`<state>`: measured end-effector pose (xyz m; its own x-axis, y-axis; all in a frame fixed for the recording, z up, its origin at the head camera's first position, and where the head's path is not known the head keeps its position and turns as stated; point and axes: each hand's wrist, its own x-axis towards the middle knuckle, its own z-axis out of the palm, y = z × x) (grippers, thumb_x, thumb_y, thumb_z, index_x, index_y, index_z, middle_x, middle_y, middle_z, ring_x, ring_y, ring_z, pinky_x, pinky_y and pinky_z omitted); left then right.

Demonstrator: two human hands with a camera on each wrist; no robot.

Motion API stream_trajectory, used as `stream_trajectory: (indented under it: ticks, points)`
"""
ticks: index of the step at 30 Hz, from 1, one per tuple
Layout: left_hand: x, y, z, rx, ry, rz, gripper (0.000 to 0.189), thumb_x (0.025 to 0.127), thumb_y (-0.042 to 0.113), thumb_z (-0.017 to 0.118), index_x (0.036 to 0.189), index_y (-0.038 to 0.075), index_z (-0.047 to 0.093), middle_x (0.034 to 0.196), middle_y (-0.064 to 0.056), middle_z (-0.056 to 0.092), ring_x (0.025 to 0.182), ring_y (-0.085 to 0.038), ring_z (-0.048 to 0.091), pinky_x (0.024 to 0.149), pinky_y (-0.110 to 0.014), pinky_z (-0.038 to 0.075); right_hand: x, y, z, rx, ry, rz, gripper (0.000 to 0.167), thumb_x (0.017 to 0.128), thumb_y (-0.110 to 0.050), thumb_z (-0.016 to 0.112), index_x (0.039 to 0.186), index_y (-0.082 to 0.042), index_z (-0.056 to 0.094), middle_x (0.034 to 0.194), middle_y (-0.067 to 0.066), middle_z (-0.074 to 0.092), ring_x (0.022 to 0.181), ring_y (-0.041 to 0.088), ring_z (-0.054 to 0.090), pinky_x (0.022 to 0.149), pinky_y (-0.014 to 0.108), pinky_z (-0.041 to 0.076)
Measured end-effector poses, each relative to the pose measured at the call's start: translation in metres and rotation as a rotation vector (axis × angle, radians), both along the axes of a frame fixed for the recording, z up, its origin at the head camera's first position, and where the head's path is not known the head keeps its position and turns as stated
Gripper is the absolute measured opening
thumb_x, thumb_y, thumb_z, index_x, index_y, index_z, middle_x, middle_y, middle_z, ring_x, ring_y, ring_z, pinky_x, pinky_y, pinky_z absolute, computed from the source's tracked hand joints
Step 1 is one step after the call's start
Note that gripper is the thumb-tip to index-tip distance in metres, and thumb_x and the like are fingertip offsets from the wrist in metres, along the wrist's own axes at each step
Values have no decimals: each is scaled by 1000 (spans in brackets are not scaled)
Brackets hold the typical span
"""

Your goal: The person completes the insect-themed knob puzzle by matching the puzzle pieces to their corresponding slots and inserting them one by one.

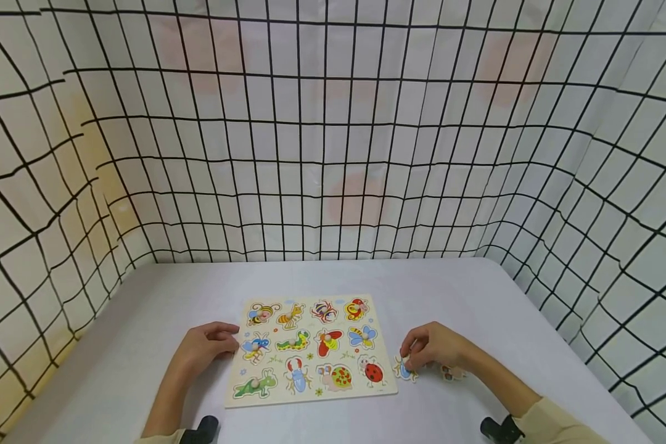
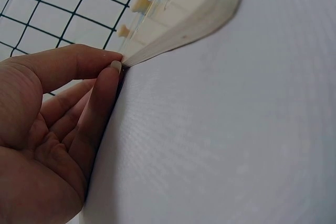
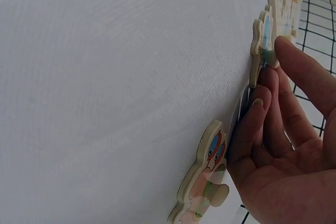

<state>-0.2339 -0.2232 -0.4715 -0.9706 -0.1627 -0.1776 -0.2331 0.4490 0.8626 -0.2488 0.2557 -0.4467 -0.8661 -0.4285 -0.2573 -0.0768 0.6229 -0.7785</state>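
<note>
A wooden peg puzzle board (image 1: 274, 401) printed with colourful insects lies on the table. Its left edge is touched by my left hand (image 1: 202, 348), whose fingertips and thumb rest there; in the left wrist view, fingertips (image 2: 107, 64) meet the edge near a corner. Just right of the board, my right hand (image 1: 435, 345) pinches a blue-bodied insect puzzle piece (image 1: 405, 373) by its knob. The right wrist view shows this piece (image 3: 266, 32) edge-on, close to the tabletop; whether it touches is unclear. A second knobbed piece (image 3: 202, 182) lies beneath the same hand, partly covered from above.
White cloth covers the table (image 1: 311, 425). A black wire grid (image 1: 322, 163) before white sheeting stands at the back and both sides. Several knobs (image 2: 140, 2) stick up from the board. Each wrist carries a black camera (image 1: 200, 430).
</note>
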Motion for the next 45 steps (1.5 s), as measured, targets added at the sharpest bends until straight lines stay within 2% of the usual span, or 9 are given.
stream_trajectory:
  ticks: [15, 45]
  points:
    - [0, 0, 0, -7, 0, 2, 35, 86, 13, 76, 119, 2, 70, 86, -3, 71, 74, -17, 63, 69, -27, 50, 2, 0, -3, -36, 16, 15, 22, 77, -15, 86, 92, -6, 73, 72, 2, 67, 69, 15, 56, 62, 26, 44]
    - [-1, 1, -2, -18, -13, 9, 35, 86, 14, 76, 120, 3, 70, 86, -3, 73, 74, -18, 63, 70, -26, 51, 2, -5, -4, -13, 37, -3, 18, 74, -11, 86, 86, -7, 73, 68, 2, 66, 65, 13, 55, 59, 26, 46]
